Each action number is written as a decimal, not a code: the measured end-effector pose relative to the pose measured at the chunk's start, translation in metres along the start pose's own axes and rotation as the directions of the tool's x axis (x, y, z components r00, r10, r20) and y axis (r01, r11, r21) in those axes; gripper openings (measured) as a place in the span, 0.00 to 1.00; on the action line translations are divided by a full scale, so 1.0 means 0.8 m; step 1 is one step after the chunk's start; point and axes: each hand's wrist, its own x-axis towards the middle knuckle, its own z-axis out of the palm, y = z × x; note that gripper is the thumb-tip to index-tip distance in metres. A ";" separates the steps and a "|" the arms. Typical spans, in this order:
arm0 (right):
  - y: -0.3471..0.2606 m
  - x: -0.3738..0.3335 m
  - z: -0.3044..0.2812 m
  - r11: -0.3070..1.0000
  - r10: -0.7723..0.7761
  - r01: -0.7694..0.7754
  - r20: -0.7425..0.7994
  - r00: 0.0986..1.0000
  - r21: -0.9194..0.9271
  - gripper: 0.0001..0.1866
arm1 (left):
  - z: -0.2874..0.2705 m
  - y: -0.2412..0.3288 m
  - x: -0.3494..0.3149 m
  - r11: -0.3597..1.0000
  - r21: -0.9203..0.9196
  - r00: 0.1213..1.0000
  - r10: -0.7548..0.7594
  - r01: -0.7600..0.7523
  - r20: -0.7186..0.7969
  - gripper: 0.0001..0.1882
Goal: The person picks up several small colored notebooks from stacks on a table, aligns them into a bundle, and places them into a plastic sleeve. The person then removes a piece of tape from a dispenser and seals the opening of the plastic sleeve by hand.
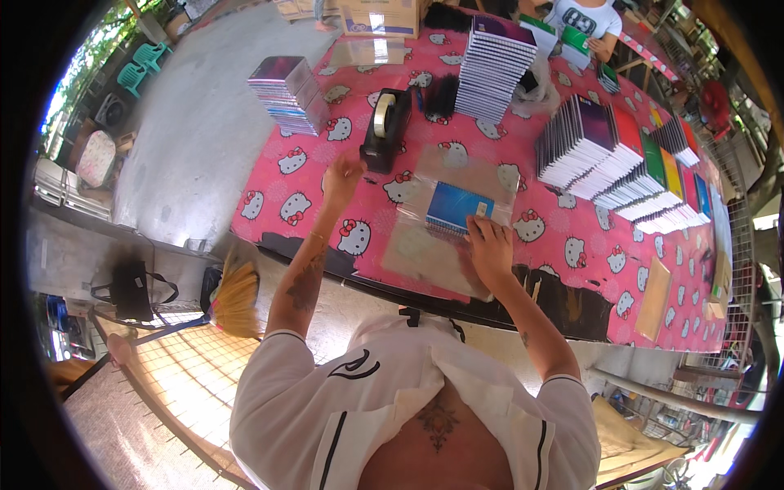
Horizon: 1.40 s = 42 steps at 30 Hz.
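A blue spiral notebook (pixel 457 204) lies on a clear plastic sheet (pixel 425 253) in front of me. My right hand (pixel 490 245) rests on the notebook's lower right corner, fingers stretched out along it. Further left, my left hand (pixel 343 178) is raised beside the near end of a black tape dispenser (pixel 378 155). Its fingers are drawn together in a pinch; whatever they may hold is too small to make out. A roll of tape (pixel 383 114) sits in the dispenser.
Notebook stacks stand at the far left (pixel 287 94), far middle (pixel 494 69) and right (pixel 576 147) of the pink-covered table (pixel 310 175). Across it, a person (pixel 584 20) handles green notebooks (pixel 574 45). A broom (pixel 237 298) stands by the near left edge.
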 end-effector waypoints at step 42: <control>0.028 -0.002 -0.005 0.985 -0.072 0.085 -0.091 0.993 0.148 0.19 | 0.121 0.148 -0.038 0.981 0.110 0.972 0.139 -0.161 0.188 0.06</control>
